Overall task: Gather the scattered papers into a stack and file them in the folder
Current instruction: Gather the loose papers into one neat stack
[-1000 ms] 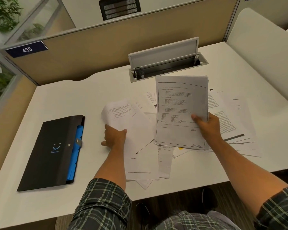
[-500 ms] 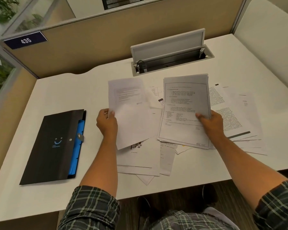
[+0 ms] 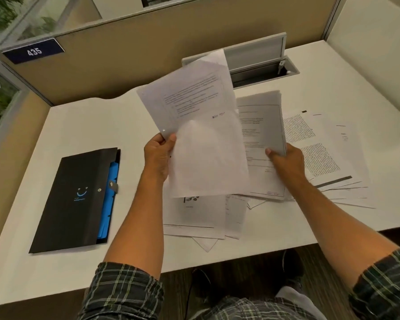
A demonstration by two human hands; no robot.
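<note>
A white desk (image 3: 67, 125) fills most of the view, closed in by tan partition walls (image 3: 171, 42) at the back and left; a dark nameplate (image 3: 34, 51) reading 435 sits on the left partition top. A cable tray (image 3: 261, 65) with its lid raised is set into the desk at the back. Scattered papers (image 3: 328, 153) lie fanned across the desk's right half, with more sheets (image 3: 194, 218) near the front edge between the two forearms. The black folder (image 3: 76, 199), blue dividers showing along its right side, lies flat on the desk to the left of the left hand, apart from it and from every sheet. The left hand (image 3: 158, 155) pinches a sheet (image 3: 199, 135) by its left edge, thumb on top, holding it lifted and tilted so it overlaps the stack beside it. The right hand (image 3: 286, 162) grips a stack of papers (image 3: 261, 135) at its right edge, thumb on the printed face and fingers curled underneath; the stack rests low over the loose sheets. Plaid sleeves (image 3: 125, 294) show at the bottom
</note>
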